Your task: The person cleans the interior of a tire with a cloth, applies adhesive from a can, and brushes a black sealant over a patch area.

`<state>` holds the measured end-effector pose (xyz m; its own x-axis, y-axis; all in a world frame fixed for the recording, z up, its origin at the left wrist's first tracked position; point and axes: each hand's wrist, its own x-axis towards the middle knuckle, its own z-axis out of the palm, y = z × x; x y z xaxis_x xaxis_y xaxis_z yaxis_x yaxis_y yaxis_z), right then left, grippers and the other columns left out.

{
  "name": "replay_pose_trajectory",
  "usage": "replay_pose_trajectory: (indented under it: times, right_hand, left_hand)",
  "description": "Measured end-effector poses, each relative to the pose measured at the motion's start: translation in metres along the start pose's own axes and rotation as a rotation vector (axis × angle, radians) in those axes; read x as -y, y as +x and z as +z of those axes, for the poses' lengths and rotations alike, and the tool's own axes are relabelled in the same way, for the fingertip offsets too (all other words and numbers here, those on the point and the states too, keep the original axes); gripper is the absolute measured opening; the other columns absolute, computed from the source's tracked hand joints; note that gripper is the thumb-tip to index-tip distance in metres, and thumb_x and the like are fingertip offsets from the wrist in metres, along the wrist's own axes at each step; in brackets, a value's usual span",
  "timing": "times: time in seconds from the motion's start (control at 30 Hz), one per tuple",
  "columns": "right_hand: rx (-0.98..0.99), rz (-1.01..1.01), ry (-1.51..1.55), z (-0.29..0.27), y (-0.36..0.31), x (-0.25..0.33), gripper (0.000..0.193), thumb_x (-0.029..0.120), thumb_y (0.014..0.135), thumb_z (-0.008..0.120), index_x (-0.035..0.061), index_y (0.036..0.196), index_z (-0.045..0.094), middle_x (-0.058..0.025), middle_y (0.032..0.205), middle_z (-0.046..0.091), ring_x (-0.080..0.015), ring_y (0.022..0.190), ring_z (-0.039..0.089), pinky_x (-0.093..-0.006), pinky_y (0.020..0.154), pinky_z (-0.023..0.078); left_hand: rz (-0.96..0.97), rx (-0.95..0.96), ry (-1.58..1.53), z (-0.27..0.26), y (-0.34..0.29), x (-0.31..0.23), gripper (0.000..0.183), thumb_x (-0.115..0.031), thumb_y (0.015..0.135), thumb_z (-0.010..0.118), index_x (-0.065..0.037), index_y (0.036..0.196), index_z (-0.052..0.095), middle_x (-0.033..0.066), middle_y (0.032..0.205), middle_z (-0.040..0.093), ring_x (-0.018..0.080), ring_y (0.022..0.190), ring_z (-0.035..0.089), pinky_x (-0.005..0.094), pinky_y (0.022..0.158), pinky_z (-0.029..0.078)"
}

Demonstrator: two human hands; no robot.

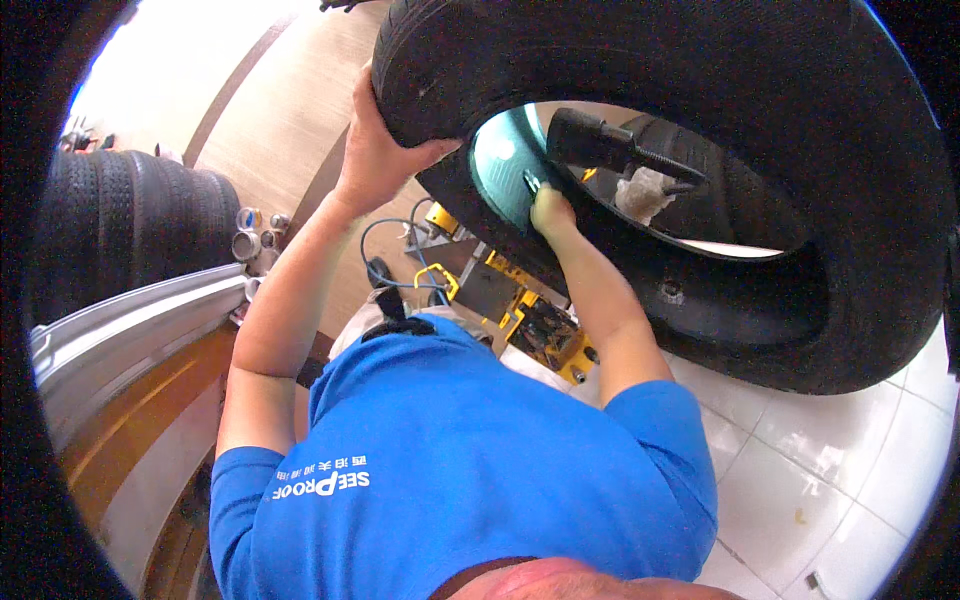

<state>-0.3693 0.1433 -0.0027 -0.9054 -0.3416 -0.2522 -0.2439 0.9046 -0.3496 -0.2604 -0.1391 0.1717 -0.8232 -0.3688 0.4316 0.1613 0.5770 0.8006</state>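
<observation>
A big black tyre fills the upper right and is held upright. My left hand grips its outer edge at the tread, fingers wrapped over the sidewall. My right hand reaches into the tyre's opening and presses a small dark tool against the pale teal inner lining. Inside the opening, to the right of that hand, sits a black tool with a threaded rod, and a white rag lies just below it. My blue shirt covers the lower middle of the view.
A stack of black tyres stands at the left behind a silver rail. Below the tyre is a yellow and black machine with a blue hose. Small metal cylinders lie on the wooden floor. White tiles are at the right.
</observation>
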Motion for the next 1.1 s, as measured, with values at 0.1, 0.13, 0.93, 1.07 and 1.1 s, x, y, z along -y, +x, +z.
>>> replay_pose_trajectory:
  times: [0.1, 0.13, 0.93, 1.07, 1.1]
  right_hand:
    - [0.13, 0.181, -0.012, 0.01, 0.017, 0.0, 0.022, 0.011, 0.077, 0.058, 0.0004, 0.096, 0.064, -0.0208, 0.094, 0.066, -0.0355, 0.088, 0.065, -0.0427, 0.079, 0.052]
    - [0.227, 0.068, 0.042, 0.007, 0.033, 0.003, 0.021, 0.013, 0.075, 0.06, 0.0002, 0.091, 0.064, -0.0208, 0.088, 0.066, -0.0361, 0.082, 0.065, -0.0424, 0.075, 0.052]
    - [0.159, -0.154, 0.53, 0.044, 0.042, 0.028, 0.027, 0.013, 0.09, 0.039, -0.0002, 0.105, 0.057, -0.0215, 0.076, 0.062, -0.0341, 0.063, 0.062, -0.042, 0.058, 0.051]
    - [0.127, -0.202, 0.501, 0.04, 0.05, 0.029, 0.027, 0.013, 0.09, 0.04, -0.0001, 0.105, 0.057, -0.0212, 0.076, 0.062, -0.0339, 0.063, 0.062, -0.0418, 0.058, 0.051]
    - [0.125, -0.204, 0.497, 0.042, 0.047, 0.028, 0.027, 0.013, 0.09, 0.04, -0.0001, 0.105, 0.057, -0.0211, 0.076, 0.062, -0.0338, 0.063, 0.062, -0.0418, 0.058, 0.051]
  left_hand:
    - [-0.093, 0.047, -0.147, 0.01, -0.004, 0.007, 0.109, -0.032, 0.059, 0.087, -0.002, 0.138, 0.018, 0.0246, 0.128, 0.044, 0.035, 0.118, 0.048, 0.0399, 0.099, 0.04]
    - [-0.077, 0.058, -0.126, 0.006, 0.004, -0.001, 0.109, -0.032, 0.059, 0.087, -0.001, 0.138, 0.018, 0.0238, 0.127, 0.045, 0.0331, 0.117, 0.049, 0.0397, 0.098, 0.04]
    - [-0.077, 0.035, -0.052, -0.001, 0.012, -0.027, 0.11, -0.028, 0.06, 0.087, -0.003, 0.139, 0.014, 0.0248, 0.123, 0.047, 0.0347, 0.111, 0.052, 0.0401, 0.094, 0.042]
    - [-0.095, 0.043, -0.042, 0.0, 0.015, -0.029, 0.11, -0.027, 0.059, 0.087, -0.003, 0.139, 0.014, 0.0244, 0.124, 0.047, 0.0343, 0.111, 0.052, 0.04, 0.093, 0.043]
    - [-0.106, 0.047, -0.059, 0.001, 0.016, -0.032, 0.11, -0.027, 0.06, 0.087, -0.003, 0.139, 0.014, 0.0243, 0.124, 0.047, 0.0341, 0.111, 0.052, 0.04, 0.093, 0.043]
